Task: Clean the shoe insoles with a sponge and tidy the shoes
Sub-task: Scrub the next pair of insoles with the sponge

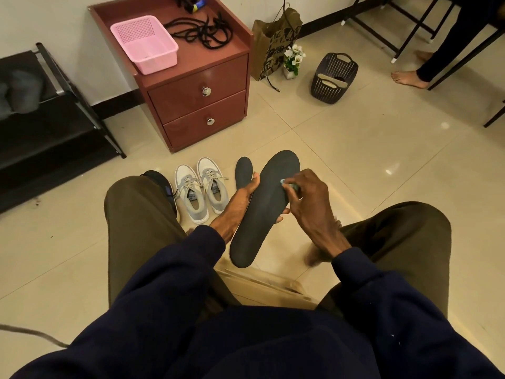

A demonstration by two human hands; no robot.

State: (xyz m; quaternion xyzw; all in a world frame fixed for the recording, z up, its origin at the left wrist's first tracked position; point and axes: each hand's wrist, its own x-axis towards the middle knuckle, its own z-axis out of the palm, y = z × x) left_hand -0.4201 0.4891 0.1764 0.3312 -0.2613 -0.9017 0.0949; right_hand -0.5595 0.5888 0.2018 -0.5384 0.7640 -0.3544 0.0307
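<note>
The person sits with knees apart, and both hands are together on one dark insole point(262, 214) held up between the legs. The left hand point(237, 206) cradles it from below, thumb hooked over the near edge and fingertips peeking out on the far side. The right hand point(311, 203) has its fingers curled round a small greenish sponge point(289, 185), pressing it onto the upper half of that insole, toward the toe end. The heel end hangs low, over the front of the seat.

On the floor, just beyond the left hand, lies a second dark insole point(244, 170). Beside it, a pair of grey shoes point(202, 190) stands side by side, laced, toes pointing away. A dark shoe point(161, 181) is half hidden behind the left knee.

Further back stands a reddish drawer cabinet point(202, 105) with a pink basket point(144, 43) and a tangle of black laces point(202, 31) on top. To its right are a paper bag point(273, 42), a small pot of white flowers point(293, 57) and a dark basket point(334, 77) with pale insoles inside. A black shoe rack point(54, 119) stands against the left wall.
</note>
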